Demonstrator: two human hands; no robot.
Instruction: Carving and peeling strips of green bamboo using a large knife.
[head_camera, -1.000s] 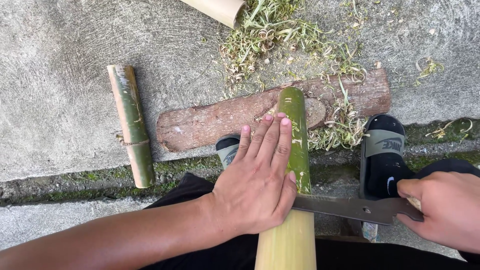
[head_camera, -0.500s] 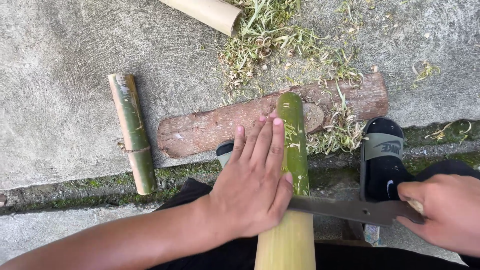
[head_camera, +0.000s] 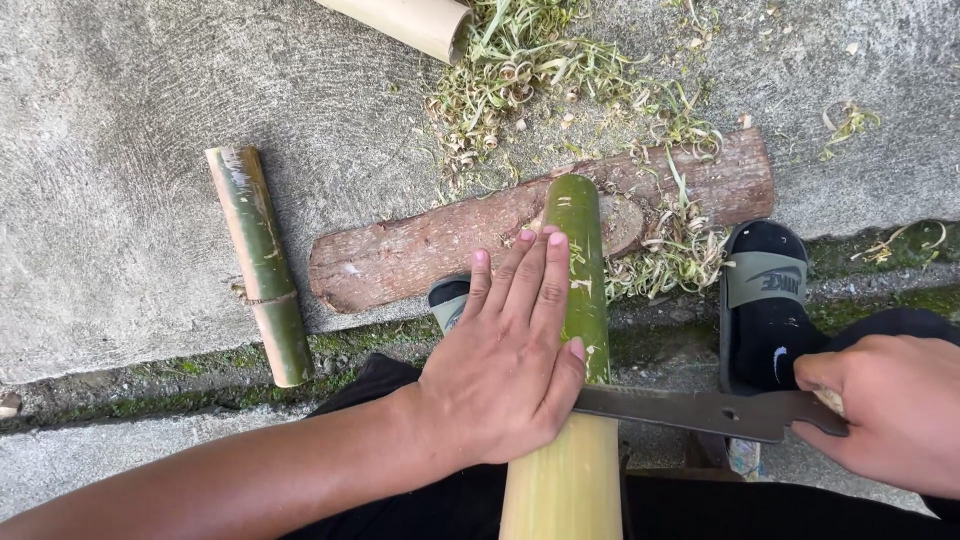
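A bamboo pole (head_camera: 578, 260) runs from the bottom middle up onto a brown log (head_camera: 420, 250); its far part is green, its near part is pale and stripped. My left hand (head_camera: 505, 360) lies flat on the pole with fingers spread, pressing it down. My right hand (head_camera: 885, 410) grips the handle of a dark flat blade (head_camera: 690, 410), which lies across the pole just below my left hand.
A short green bamboo piece (head_camera: 262, 262) lies on the concrete at left. A pale bamboo tube (head_camera: 410, 20) sits at the top edge. Green shavings (head_camera: 560, 80) are scattered around the log. A dark slide sandal (head_camera: 765, 300) rests by a mossy concrete edge (head_camera: 200, 365).
The view has shifted slightly. My hands, the blade and the pole keep nearly the same places.
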